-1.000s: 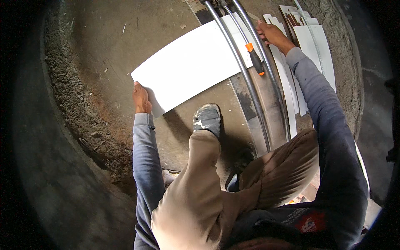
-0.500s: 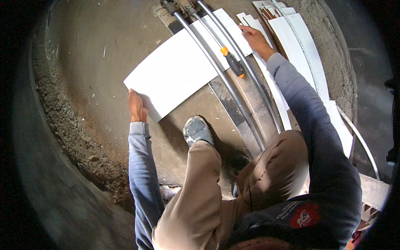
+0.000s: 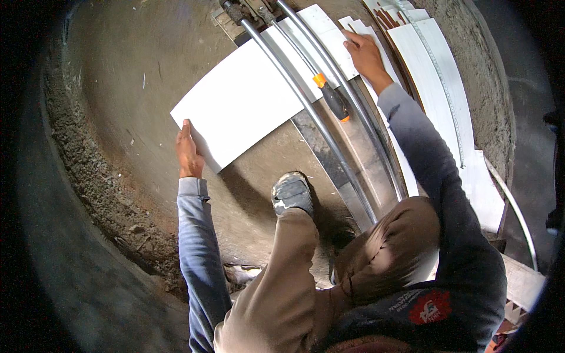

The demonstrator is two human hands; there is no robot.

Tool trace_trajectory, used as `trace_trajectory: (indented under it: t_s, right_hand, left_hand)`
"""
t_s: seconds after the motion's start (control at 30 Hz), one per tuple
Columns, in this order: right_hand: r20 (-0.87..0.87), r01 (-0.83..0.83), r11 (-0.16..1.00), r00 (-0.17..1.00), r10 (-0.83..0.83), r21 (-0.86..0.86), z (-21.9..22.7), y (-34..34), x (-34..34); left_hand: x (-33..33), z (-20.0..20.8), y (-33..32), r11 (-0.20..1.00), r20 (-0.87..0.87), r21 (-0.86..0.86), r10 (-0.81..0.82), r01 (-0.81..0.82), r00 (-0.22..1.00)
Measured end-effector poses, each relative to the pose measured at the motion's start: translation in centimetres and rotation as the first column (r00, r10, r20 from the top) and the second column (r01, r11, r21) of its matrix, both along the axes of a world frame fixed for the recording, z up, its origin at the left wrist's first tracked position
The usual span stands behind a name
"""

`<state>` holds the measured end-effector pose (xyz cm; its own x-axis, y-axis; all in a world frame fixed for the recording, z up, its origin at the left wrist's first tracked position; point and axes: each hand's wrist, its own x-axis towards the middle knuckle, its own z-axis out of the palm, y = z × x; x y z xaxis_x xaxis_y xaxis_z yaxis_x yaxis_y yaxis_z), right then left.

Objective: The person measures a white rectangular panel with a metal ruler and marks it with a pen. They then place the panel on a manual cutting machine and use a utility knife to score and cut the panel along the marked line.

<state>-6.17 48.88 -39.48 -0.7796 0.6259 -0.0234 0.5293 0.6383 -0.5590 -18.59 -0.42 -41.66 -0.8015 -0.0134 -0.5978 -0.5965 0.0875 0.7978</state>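
A long white tile [image 3: 241, 97] lies across the bed of a manual tile cutter, under its two steel rails [image 3: 319, 120]. My left hand [image 3: 189, 154] grips the tile's left end at the near corner, thumb along the edge; its other fingers are partly hidden. At the opposite end, my right hand [image 3: 368, 59] is closed at the tile's right edge, beyond the rails, its fingertips partly hidden. Between the rails rests the cutter's black and orange handle [image 3: 333, 101] on a metal rod, touched by neither hand.
White tile strips [image 3: 403, 165] and larger white pieces [image 3: 438, 76] lie to the right, with a perforated metal strip [image 3: 438, 85] on top. A pale hose [image 3: 515, 206] curves at far right. My shoe [image 3: 292, 193] stands near the tile. Rubble [image 3: 112, 217] edges the floor at left.
The view has shifted a little, and my shoe appears farther right and nearer. My left thumb now lies straighter along the tile's edge. The tile stays under the rails.
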Motion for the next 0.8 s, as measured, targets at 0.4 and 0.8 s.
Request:
trace_trajectory:
  t_s: [0.4, 0.8]
  right_hand:
    - [0.071, -0.445, 0.894, 0.891, 0.448, -0.059, 10.8, -11.6, 6.3]
    - [-0.194, -0.4, 0.912, 0.891, 0.41, 0.091, 20.4, -9.4, 0.3]
  left_hand:
    - [0.9, -1.3, -0.3, 0.999, 0.0, 0.035, 0.01, -0.01, 1.0]
    - [-2.3, -1.7, 0.8, 0.99, 0.0, 0.088, 0.111, -0.11, 0.994]
